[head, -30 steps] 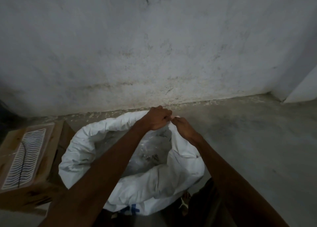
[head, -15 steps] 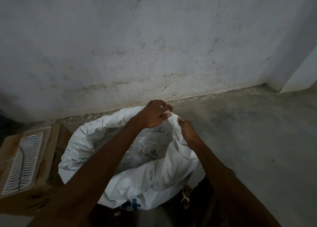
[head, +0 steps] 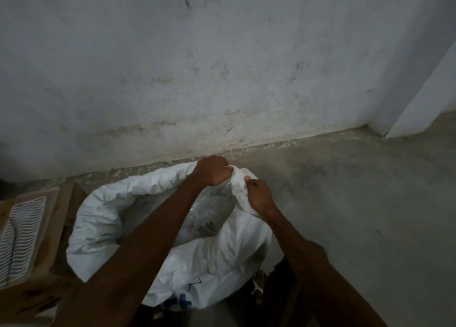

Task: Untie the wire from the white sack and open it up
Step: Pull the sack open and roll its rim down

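The white sack (head: 202,260) stands on the floor below me with its mouth open and its rim rolled outward. A clear plastic liner (head: 209,210) with dark bits shows inside. My left hand (head: 213,170) is fisted on the far rim of the sack. Just to its right, my right hand (head: 259,194) pinches a bunched fold of the same rim. A thin pale strand pokes out between the hands; I cannot tell if it is the wire.
A cardboard box (head: 49,240) with a wavy-striped white label stands at the left, touching the sack. A stained plaster wall (head: 222,67) rises just behind. Bare concrete floor (head: 357,203) spreads to the right. A sandalled foot (head: 259,284) shows beside the sack.
Both hands have shifted slightly right along the far rim. The right hand has pulled a fold of fabric up and apart from the left hand. The camera tilted a little.
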### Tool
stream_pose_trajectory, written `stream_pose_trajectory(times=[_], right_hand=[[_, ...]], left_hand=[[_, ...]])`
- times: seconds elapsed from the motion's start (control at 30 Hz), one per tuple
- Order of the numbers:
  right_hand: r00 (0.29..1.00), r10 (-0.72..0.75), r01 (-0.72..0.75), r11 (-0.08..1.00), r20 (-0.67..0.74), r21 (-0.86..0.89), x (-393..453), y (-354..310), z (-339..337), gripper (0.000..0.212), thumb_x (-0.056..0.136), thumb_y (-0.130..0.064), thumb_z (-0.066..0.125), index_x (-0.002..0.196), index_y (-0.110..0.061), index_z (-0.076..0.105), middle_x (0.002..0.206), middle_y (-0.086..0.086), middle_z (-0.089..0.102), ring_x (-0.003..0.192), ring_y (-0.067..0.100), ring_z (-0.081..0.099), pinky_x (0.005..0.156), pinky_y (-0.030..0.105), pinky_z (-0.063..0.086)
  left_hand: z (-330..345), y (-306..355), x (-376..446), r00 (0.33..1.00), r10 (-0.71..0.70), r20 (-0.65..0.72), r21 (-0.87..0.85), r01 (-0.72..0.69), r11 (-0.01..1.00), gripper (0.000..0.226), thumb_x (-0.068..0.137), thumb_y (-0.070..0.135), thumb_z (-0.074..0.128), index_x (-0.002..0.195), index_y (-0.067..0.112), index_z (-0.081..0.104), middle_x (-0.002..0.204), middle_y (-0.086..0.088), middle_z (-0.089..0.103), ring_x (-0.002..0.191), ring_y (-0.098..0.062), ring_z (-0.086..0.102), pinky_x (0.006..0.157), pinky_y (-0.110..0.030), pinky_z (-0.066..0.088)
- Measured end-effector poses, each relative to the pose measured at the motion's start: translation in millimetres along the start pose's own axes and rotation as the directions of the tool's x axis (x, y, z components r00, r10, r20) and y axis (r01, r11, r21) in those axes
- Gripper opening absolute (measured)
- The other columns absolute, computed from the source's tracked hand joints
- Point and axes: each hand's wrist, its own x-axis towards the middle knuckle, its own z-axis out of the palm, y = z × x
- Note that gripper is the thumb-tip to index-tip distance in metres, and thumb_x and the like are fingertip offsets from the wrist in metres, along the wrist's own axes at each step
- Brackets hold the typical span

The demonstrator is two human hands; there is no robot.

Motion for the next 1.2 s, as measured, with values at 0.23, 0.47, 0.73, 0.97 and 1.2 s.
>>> stream_pose_trajectory(times=[0.23, 0.47, 0.73, 0.97, 1.2], right_hand=[[0.896, 0.163, -0.396, 0.716, 0.413, 0.575, 15.5, -18.0, -39.9, 0.043, 0.093, -0.028, 0.056, 0.126, -0.001, 0.06, 0.117, 0.016, 0.065, 0.109, 0.031, 0.061, 0.106, 0.046, 0.045], [0.957, 0.021, -0.123, 0.934, 0.29, 0.336, 8.8, -15.8, -32.8, 0.069, 0.085, -0.074, 0.047, 0.112, -0.015, 0.07, 0.112, 0.002, 0.07, 0.108, 0.021, 0.065, 0.105, 0.04, 0.046], [0.982, 0.102, -0.152, 0.926, 0.157, 0.347, 5.0, 2.5, -26.0, 0.055, 0.078, -0.046, 0.073, 0.113, -0.005, 0.069, 0.106, 0.013, 0.072, 0.098, 0.027, 0.069, 0.084, 0.035, 0.053], [0.904, 0.124, -0.341, 0.787, 0.41, 0.514, 4.5, 3.8, -52.8, 0.038, 0.069, -0.018, 0.076, 0.105, -0.007, 0.072, 0.097, 0.012, 0.074, 0.097, 0.033, 0.068, 0.098, 0.046, 0.052], [0.976, 0.113, -0.14, 0.981, 0.185, 0.138, -16.2, -2.3, -47.2, 0.078, 0.062, -0.047, 0.073, 0.134, -0.021, 0.052, 0.128, 0.004, 0.061, 0.115, 0.029, 0.058, 0.1, 0.046, 0.046]], left_hand=[[-6.6, 6.6, -6.7, 0.923, 0.384, -0.016, -0.211, -0.378, 0.901, 0.036, 0.1, 0.051, 0.043, 0.125, 0.031, 0.057, 0.115, 0.004, 0.063, 0.104, -0.014, 0.058, 0.094, -0.036, 0.045], [-11.9, 33.0, -4.6, 0.989, 0.08, -0.127, 0.042, -0.075, 0.996, 0.043, 0.079, 0.054, 0.046, 0.082, 0.017, 0.067, 0.086, -0.005, 0.069, 0.082, -0.026, 0.067, 0.07, -0.032, 0.05], [-14.1, 26.5, 2.7, 0.999, -0.03, 0.034, -0.225, 0.037, 0.974, 0.026, 0.092, 0.048, 0.056, 0.087, 0.024, 0.065, 0.097, -0.002, 0.069, 0.091, -0.022, 0.064, 0.076, -0.034, 0.048], [-4.8, 36.1, -2.1, 0.908, 0.419, -0.025, -0.197, -0.415, 0.888, 0.031, 0.097, 0.049, 0.05, 0.107, 0.023, 0.066, 0.103, 0.0, 0.061, 0.096, -0.013, 0.054, 0.09, -0.038, 0.045], [-1.7, 63.1, -0.4, 0.979, 0.163, -0.121, 0.058, -0.157, 0.986, 0.047, 0.078, 0.043, 0.036, 0.087, 0.016, 0.073, 0.099, -0.007, 0.071, 0.099, -0.028, 0.062, 0.084, -0.037, 0.045]])
